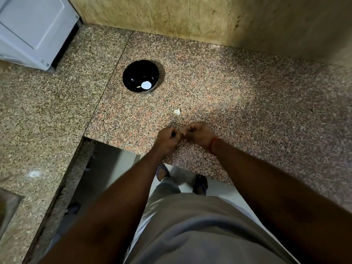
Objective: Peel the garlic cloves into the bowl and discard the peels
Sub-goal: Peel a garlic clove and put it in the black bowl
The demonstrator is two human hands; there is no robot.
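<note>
While both hands [183, 137] pinch one barely visible clove well short of the bowl [140, 76], it could slip floorward.

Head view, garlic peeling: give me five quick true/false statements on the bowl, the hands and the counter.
1. The black bowl stands on the granite counter. True.
2. The bowl holds nothing. False: pale pieces lie inside it, at the side nearer the person.
3. Both hands are at the bowl's rim. False: the left hand and right hand are together near the counter's front edge, well short of the bowl.
4. A small pale garlic piece lies on the counter between bowl and hands. True.
5. The red band is on the left wrist. False: it is on the right wrist.
</note>
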